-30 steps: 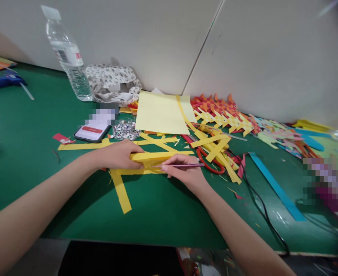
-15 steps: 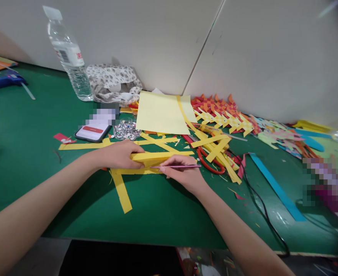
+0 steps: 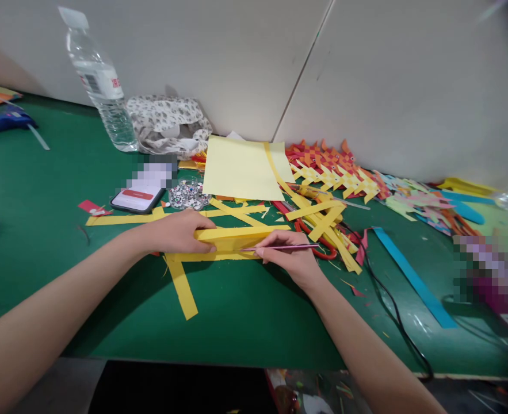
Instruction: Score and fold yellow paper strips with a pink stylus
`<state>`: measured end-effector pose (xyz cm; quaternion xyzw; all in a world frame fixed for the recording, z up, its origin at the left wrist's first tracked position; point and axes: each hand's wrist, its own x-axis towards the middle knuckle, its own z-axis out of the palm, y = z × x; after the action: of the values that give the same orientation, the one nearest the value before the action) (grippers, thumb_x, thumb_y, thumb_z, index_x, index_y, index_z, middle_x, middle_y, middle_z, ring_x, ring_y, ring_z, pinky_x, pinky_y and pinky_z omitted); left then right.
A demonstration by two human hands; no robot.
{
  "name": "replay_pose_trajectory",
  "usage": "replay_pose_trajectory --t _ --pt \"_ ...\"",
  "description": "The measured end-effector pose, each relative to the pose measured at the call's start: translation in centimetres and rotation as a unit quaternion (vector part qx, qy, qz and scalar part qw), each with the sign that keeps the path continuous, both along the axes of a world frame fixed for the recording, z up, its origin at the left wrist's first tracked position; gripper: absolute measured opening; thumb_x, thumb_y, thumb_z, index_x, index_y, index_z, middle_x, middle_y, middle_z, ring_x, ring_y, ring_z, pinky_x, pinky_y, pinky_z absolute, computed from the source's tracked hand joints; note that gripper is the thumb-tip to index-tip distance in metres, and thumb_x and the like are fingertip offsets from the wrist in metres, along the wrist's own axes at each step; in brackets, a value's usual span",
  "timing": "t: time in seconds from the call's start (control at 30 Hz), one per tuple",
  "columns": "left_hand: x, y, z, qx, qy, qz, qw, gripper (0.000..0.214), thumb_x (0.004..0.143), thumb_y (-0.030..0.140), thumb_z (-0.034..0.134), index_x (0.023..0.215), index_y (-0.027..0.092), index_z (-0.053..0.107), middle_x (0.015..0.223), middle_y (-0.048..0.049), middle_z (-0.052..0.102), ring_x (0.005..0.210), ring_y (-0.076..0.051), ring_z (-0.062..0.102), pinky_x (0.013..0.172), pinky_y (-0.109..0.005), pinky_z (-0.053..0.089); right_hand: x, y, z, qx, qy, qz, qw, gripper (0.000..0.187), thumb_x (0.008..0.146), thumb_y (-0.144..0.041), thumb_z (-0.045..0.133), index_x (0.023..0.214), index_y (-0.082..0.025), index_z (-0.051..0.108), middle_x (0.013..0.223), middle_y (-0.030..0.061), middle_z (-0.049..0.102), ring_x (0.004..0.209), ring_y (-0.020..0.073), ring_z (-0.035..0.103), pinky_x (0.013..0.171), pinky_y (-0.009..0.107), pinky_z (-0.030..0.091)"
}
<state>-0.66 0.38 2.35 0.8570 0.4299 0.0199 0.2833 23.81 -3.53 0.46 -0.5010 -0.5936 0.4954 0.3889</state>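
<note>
A folded piece of yellow paper point(image 3: 232, 244) lies in front of me, its far edge raised. My left hand point(image 3: 184, 231) grips its left end, thumb on the near side and fingers partly hidden. Pinched in my right hand point(image 3: 286, 253) is a thin pink pen-like tool point(image 3: 294, 247); its exact kind is unclear. The tool's fine tip points left and appears to rest on the yellow paper. Beneath and around the paper are loose yellow strips point(image 3: 183, 290), one sticking out toward me.
Behind are a phone point(image 3: 139, 192), a tray of small gems point(image 3: 188, 194), a pale yellow sheet point(image 3: 245, 169) and a water bottle point(image 3: 102, 92). Red-handled scissors point(image 3: 329, 253) lie under strips at right. A black cable point(image 3: 392, 305) and a blue strip point(image 3: 413, 276) lie farther right.
My right hand has slid to the right along the yellow paper with the pink tool, whose tip has moved right too. My left hand keeps its grip on the paper.
</note>
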Motion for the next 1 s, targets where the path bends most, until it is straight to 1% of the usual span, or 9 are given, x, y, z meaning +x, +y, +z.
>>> replay_pose_trajectory --t 0.13,0.37,0.57,0.8,1.0 --pt "-0.1 0.1 0.0 -0.009 -0.007 -0.001 1.000 0.028 0.077 0.046 0.052 0.073 0.020 0.060 0.074 -0.0010 0.059 0.068 -0.015 0.052 0.055 -0.025 0.032 0.2 0.0 0.1 0.001 0.006 -0.006 1.000 0.012 0.058 -0.023 0.076 0.059 -0.017 0.066 0.057 0.0015 0.067 0.047 0.0115 0.057 0.048 0.024 0.045" --pt "-0.2 0.1 -0.2 -0.002 -0.013 -0.010 1.000 0.029 0.077 0.047 0.052 0.074 0.019 0.060 0.075 -0.0022 0.059 0.070 -0.016 0.053 0.056 -0.025 0.032 0.6 0.2 0.1 0.011 0.013 -0.018 1.000 0.011 0.057 -0.022 0.076 0.058 -0.017 0.066 0.058 0.0017 0.068 0.047 0.0118 0.057 0.048 0.024 0.047" --pt "-0.2 0.0 0.0 -0.005 -0.015 -0.007 1.000 0.028 0.077 0.047 0.052 0.074 0.019 0.060 0.075 -0.0015 0.059 0.069 -0.016 0.053 0.057 -0.025 0.033 0.9 0.4 0.3 0.005 0.009 -0.029 1.000 0.012 0.055 -0.022 0.076 0.057 -0.017 0.065 0.056 0.0009 0.067 0.045 0.0109 0.057 0.047 0.024 0.046" --pt "-0.2 0.0 0.0 -0.003 -0.018 -0.009 1.000 0.029 0.076 0.047 0.053 0.073 0.019 0.059 0.073 -0.0010 0.058 0.069 -0.015 0.052 0.057 -0.025 0.033 1.2 0.4 0.4 0.015 0.013 -0.022 1.000 0.012 0.057 -0.022 0.075 0.056 -0.017 0.064 0.053 0.0001 0.065 0.045 0.0116 0.056 0.048 0.025 0.046" --pt "-0.1 0.0 0.0 -0.010 -0.016 -0.008 1.000 0.028 0.077 0.047 0.053 0.077 0.020 0.061 0.076 -0.0014 0.059 0.070 -0.016 0.053 0.058 -0.025 0.033 1.1 0.3 0.2 0.012 0.042 -0.012 0.999 0.013 0.058 -0.024 0.076 0.060 -0.017 0.066 0.058 0.0009 0.067 0.046 0.0116 0.057 0.049 0.025 0.047"
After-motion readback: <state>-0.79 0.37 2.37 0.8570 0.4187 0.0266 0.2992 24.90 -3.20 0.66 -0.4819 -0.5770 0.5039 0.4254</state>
